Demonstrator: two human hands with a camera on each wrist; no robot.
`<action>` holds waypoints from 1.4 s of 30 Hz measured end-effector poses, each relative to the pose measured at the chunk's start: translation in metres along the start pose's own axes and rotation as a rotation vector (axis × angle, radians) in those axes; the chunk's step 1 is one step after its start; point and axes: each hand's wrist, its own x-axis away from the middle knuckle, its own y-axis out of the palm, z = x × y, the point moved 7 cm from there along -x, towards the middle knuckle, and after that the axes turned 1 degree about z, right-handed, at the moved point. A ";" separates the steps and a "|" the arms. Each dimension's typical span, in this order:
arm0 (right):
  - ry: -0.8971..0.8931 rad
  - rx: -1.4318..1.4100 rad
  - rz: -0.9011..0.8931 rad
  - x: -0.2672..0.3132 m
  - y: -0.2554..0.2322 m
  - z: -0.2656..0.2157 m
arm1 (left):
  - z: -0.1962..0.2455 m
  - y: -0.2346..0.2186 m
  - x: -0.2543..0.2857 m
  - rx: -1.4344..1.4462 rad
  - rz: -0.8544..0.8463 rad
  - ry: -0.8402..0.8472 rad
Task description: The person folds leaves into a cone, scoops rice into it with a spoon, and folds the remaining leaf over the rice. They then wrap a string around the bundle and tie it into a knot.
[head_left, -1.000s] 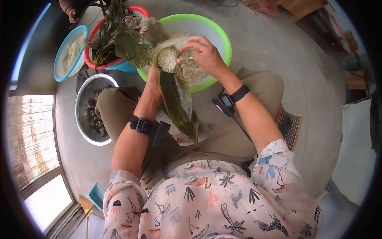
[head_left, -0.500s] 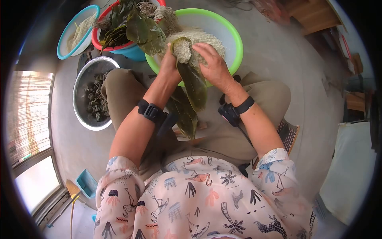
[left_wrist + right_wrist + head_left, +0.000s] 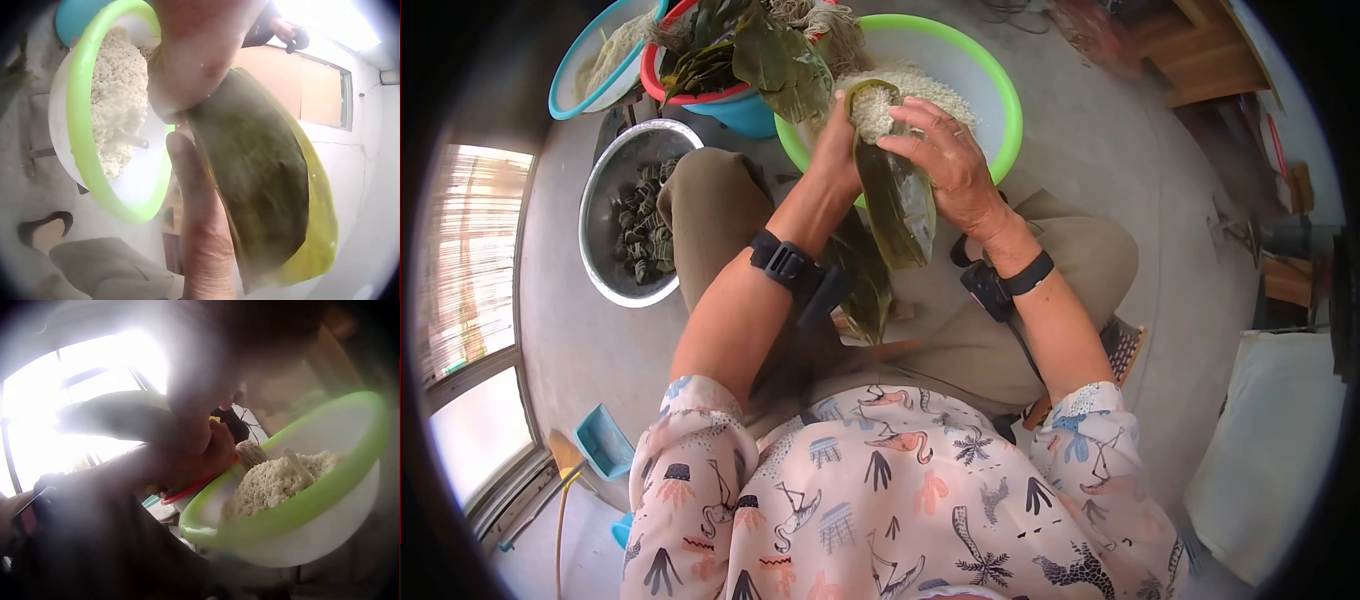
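In the head view the left hand (image 3: 835, 150) grips a green leaf folded into a cone, its long tail (image 3: 892, 210) hanging down. White rice (image 3: 873, 112) fills the cone's mouth. The right hand (image 3: 950, 165) lies at the cone's right side, fingers bent loosely over its rim and the rice. In the left wrist view the leaf (image 3: 256, 162) spreads beside the left hand's fingers. Behind the cone stands a green-rimmed basin (image 3: 1012, 120) of loose rice (image 3: 930, 90); a pale handle (image 3: 299, 467) sticks out of that rice in the right wrist view.
A metal basin (image 3: 590, 235) at the left holds dark wrapped bundles (image 3: 640, 220). Leaves (image 3: 775, 65) and string (image 3: 835, 30) lie on a red-rimmed basin (image 3: 650, 75). Farther left is a blue-rimmed basin (image 3: 558, 95). Another leaf (image 3: 862, 285) hangs between the knees. A person's hand (image 3: 284, 30) shows beyond.
The right hand has come down from above the basin to the cone's side and rim. In the head view the basins have shifted up as the view tilted.
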 end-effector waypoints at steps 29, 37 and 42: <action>0.696 -0.421 0.339 0.002 0.008 0.057 | -0.016 0.040 0.017 -0.167 -0.102 0.179; 0.749 -0.395 0.390 -0.004 0.004 0.055 | -0.014 0.040 0.013 -0.229 -0.075 0.244; 0.704 -0.288 0.416 -0.008 0.010 0.057 | -0.012 0.039 0.011 -0.265 -0.012 0.280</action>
